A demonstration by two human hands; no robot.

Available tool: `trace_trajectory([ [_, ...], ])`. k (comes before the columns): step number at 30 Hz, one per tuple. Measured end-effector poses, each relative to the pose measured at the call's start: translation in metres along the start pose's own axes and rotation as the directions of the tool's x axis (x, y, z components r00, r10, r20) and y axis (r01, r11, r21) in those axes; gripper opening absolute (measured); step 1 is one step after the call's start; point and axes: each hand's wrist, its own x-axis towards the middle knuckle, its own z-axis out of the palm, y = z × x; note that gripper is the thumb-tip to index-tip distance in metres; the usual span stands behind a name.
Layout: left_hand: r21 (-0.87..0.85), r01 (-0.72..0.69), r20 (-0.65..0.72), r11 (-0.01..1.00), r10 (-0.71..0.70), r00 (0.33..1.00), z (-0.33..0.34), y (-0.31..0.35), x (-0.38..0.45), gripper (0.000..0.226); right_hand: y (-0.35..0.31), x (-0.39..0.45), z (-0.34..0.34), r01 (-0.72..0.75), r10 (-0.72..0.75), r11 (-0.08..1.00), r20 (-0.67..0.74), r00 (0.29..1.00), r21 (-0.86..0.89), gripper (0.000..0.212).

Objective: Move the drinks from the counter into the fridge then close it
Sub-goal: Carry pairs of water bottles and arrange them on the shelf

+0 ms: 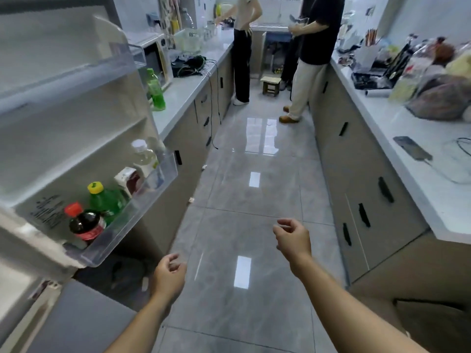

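- Left hand [169,275]: low centre, over the grey tiled floor [254,238]; fingers loosely curled, holding nothing, apart from every obj.
- Right hand [293,239]: higher and to the right, also over the floor; fingers loosely curled, empty.
- Fridge door [63,138]: swung open at left, inner side w/ shelves facing the camera.
- Lower door shelf [142,200]: clear plastic bin carrying four drinks in a row, all upright: dark bottle w/ red cap [84,224] nearest, green bottle w/ yellow cap [109,200] just beside it, a carton [128,179] next, then a clear bottle w/ white cap [145,159] at the far end.
- Upper door shelf [137,56]: clear bin; contents not visible.
- Left bench [183,93]: one green bottle [156,91] stands upright near its edge, just behind the open door; farther back a microwave [155,59] and a tangle of black cables [191,66].
- Right bench [397,128]: a phone [412,147] lying flat, filled plastic bags [441,98], misc. kitchen items.
- Background: two persons stand at the far end by the sink, near a small stool [271,85].
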Motion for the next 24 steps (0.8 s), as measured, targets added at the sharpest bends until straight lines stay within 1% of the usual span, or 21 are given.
trace_trajectory([
  [2, 0.059, 0.131, 0.075, 0.990, -0.135, 0.988, 0.005, -0.026, 0.014, 0.031, 0.022, 0.007, -0.009, -0.074, 0.074, 0.997, -0.028, 0.997, -0.022, 0.020],
  [4, 0.114, 0.249, 0.147, 0.962, -0.264, 0.953, 0.007, -0.052, 0.025, 0.036, 0.045, 0.010, -0.017, -0.150, 0.147, 0.987, -0.061, 0.987, -0.050, 0.022],
  [5, 0.145, 0.279, 0.161, 0.949, -0.301, 0.940, 0.006, -0.065, 0.030, 0.038, 0.056, 0.010, -0.020, -0.190, 0.186, 0.980, -0.074, 0.980, -0.055, 0.022],
  [8, 0.256, 0.333, 0.144, 0.907, -0.377, 0.915, 0.001, -0.096, 0.040, 0.039, 0.091, 0.010, -0.030, -0.315, 0.305, 0.946, -0.124, 0.944, -0.075, 0.024],
  [11, 0.298, 0.392, 0.179, 0.871, -0.454, 0.873, -0.004, -0.102, 0.050, 0.042, 0.116, 0.005, -0.039, -0.423, 0.404, 0.903, -0.178, 0.897, -0.081, 0.021],
  [14, 0.324, 0.406, 0.137, 0.855, -0.466, 0.874, 0.003, -0.093, 0.067, 0.039, 0.140, -0.006, -0.049, -0.517, 0.490, 0.850, -0.214, 0.845, -0.096, 0.019],
  [15, 0.333, 0.391, 0.136, 0.858, -0.454, 0.880, 0.008, -0.087, 0.074, 0.039, 0.147, -0.008, -0.053, -0.543, 0.513, 0.834, -0.227, 0.828, -0.097, 0.018],
  [17, 0.339, 0.367, 0.165, 0.866, -0.439, 0.883, 0.024, -0.070, 0.089, 0.039, 0.160, -0.008, -0.059, -0.592, 0.557, 0.800, -0.253, 0.791, -0.091, 0.019],
  [20, 0.320, 0.371, 0.194, 0.872, -0.443, 0.875, 0.055, -0.041, 0.112, 0.031, 0.179, 0.000, -0.069, -0.665, 0.620, 0.742, -0.289, 0.729, -0.085, 0.021],
  [22, 0.323, 0.342, 0.218, 0.882, -0.421, 0.880, 0.080, -0.023, 0.127, 0.029, 0.188, 0.012, -0.076, -0.703, 0.656, 0.707, -0.302, 0.691, -0.072, 0.022],
  [24, 0.293, 0.316, 0.239, 0.902, -0.389, 0.889, 0.106, -0.002, 0.141, 0.026, 0.192, 0.031, -0.084, -0.715, 0.664, 0.696, -0.321, 0.676, -0.067, 0.019],
])
